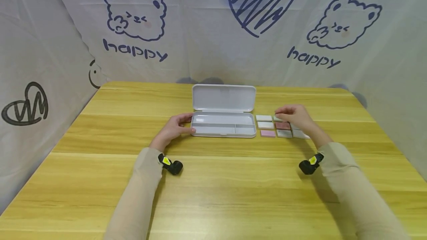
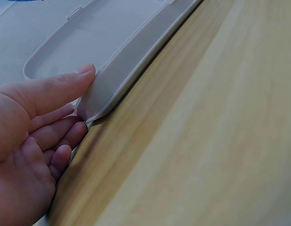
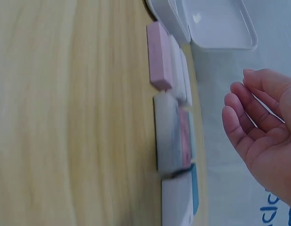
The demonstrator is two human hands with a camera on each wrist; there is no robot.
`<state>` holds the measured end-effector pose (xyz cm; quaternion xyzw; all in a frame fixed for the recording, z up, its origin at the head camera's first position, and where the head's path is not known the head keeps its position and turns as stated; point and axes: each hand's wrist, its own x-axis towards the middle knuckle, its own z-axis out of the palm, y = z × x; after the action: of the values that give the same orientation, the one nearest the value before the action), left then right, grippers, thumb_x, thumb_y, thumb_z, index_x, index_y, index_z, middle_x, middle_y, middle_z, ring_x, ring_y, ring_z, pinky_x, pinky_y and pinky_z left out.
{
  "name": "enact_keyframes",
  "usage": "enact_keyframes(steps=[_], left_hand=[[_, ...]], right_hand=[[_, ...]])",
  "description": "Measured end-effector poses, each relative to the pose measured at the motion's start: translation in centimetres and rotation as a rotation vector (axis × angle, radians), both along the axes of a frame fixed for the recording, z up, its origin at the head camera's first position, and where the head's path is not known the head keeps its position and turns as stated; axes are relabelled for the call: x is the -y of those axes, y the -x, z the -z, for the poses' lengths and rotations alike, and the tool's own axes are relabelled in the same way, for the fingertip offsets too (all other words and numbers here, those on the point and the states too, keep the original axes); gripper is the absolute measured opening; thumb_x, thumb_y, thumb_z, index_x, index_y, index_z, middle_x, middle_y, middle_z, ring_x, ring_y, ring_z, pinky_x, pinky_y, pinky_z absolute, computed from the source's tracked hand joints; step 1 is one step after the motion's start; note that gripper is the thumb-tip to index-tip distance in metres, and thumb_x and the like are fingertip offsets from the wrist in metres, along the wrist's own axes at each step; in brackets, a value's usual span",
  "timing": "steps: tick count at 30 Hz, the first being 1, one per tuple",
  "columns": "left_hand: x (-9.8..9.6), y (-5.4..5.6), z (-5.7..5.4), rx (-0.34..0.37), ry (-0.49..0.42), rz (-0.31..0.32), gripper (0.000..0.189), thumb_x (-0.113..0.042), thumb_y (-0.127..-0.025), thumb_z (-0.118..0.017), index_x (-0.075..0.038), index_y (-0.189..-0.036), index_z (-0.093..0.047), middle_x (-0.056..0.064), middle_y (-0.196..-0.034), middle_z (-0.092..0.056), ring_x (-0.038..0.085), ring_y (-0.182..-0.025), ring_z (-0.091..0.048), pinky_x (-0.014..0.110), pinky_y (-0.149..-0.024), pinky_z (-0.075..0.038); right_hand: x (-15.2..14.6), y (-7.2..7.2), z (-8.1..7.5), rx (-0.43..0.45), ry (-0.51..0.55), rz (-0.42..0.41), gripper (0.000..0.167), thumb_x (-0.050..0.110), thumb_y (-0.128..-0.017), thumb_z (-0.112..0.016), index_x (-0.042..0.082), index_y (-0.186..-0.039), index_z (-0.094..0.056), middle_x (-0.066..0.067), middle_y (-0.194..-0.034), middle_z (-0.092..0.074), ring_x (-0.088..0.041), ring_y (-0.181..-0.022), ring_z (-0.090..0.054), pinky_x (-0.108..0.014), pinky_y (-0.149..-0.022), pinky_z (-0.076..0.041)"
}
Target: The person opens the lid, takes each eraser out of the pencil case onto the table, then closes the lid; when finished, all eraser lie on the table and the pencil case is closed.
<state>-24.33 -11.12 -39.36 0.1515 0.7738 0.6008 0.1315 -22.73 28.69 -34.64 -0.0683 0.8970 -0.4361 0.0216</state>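
A white pencil case (image 1: 224,135) lies on the table with its lid (image 1: 224,98) raised at the back; dividers split its tray. My left hand (image 1: 172,130) grips the case's left end, thumb at the near corner and fingers behind, as the left wrist view also shows. To the right of the case, eraser-like blocks lie in rows, among them a pink block (image 1: 268,133), a dark red block (image 1: 282,125) and white blocks (image 1: 265,125). Over the back of these rows hovers my right hand (image 1: 298,116), fingers loosely bent, with nothing visible between thumb and fingertips in the right wrist view.
The wooden table (image 1: 213,188) runs toward me in front of the case and blocks. Behind it hangs a white cloth (image 1: 200,29) with bear and heart drawings; more cloth hangs at both sides. A black camera (image 1: 173,166) sits on each wrist.
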Motion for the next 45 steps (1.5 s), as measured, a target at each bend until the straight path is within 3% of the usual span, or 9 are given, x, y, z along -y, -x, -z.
enact_keyframes(steps=[9,23,29,34,41,45], left_hand=[[0.2,0.0,0.1,0.008,-0.005,-0.001,0.058,0.003,-0.076,-0.066,0.009,-0.128,-0.041,0.024,-0.125,-0.046,0.031,-0.114,-0.041,0.038,-0.093,-0.033],[0.3,0.2,0.3,0.009,0.01,-0.007,0.059,0.001,-0.076,-0.066,0.008,-0.128,-0.041,0.023,-0.124,-0.047,0.03,-0.112,-0.043,0.034,-0.09,-0.035],[0.3,0.1,0.2,0.014,0.024,-0.018,0.059,0.001,-0.076,-0.067,0.006,-0.129,-0.041,0.022,-0.124,-0.047,0.028,-0.112,-0.043,0.032,-0.089,-0.035],[0.3,0.1,0.1,0.022,0.02,-0.019,0.06,0.001,-0.075,-0.067,0.005,-0.129,-0.041,0.021,-0.125,-0.047,0.029,-0.112,-0.043,0.034,-0.09,-0.034],[0.2,0.0,0.0,0.013,0.026,-0.017,0.06,0.001,-0.075,-0.067,0.006,-0.129,-0.041,0.022,-0.125,-0.047,0.029,-0.114,-0.042,0.037,-0.093,-0.033],[0.1,0.1,0.0,0.009,0.029,-0.019,0.059,0.001,-0.075,-0.067,0.006,-0.129,-0.042,0.021,-0.125,-0.047,0.029,-0.114,-0.042,0.036,-0.093,-0.033]], right_hand=[[2.7,1.4,-0.2,-0.037,0.034,-0.029,0.028,0.011,-0.085,-0.061,-0.01,-0.104,-0.06,-0.015,-0.094,-0.062,-0.008,-0.073,-0.055,-0.039,-0.072,-0.048],[6.9,3.0,-1.0,-0.071,0.122,-0.046,0.026,0.01,-0.084,-0.061,-0.01,-0.101,-0.061,-0.018,-0.094,-0.062,-0.021,-0.078,-0.056,-0.031,-0.07,-0.049],[8.8,3.8,-1.4,-0.181,0.098,-0.069,0.021,0.007,-0.083,-0.062,-0.008,-0.097,-0.063,-0.018,-0.093,-0.063,-0.017,-0.076,-0.055,-0.024,-0.066,-0.046],[10.2,4.2,-2.0,-0.272,0.096,-0.081,0.019,0.004,-0.081,-0.064,-0.009,-0.095,-0.064,-0.02,-0.095,-0.063,-0.021,-0.079,-0.056,-0.018,-0.066,-0.043],[11.0,4.7,-2.5,-0.318,0.098,-0.074,0.022,0.004,-0.08,-0.065,-0.01,-0.097,-0.064,-0.021,-0.096,-0.064,-0.026,-0.077,-0.057,-0.019,-0.064,-0.044],[11.4,5.0,-2.9,-0.337,0.051,-0.091,0.023,0.004,-0.08,-0.065,-0.008,-0.099,-0.064,-0.02,-0.098,-0.063,-0.027,-0.078,-0.058,-0.025,-0.068,-0.046]])
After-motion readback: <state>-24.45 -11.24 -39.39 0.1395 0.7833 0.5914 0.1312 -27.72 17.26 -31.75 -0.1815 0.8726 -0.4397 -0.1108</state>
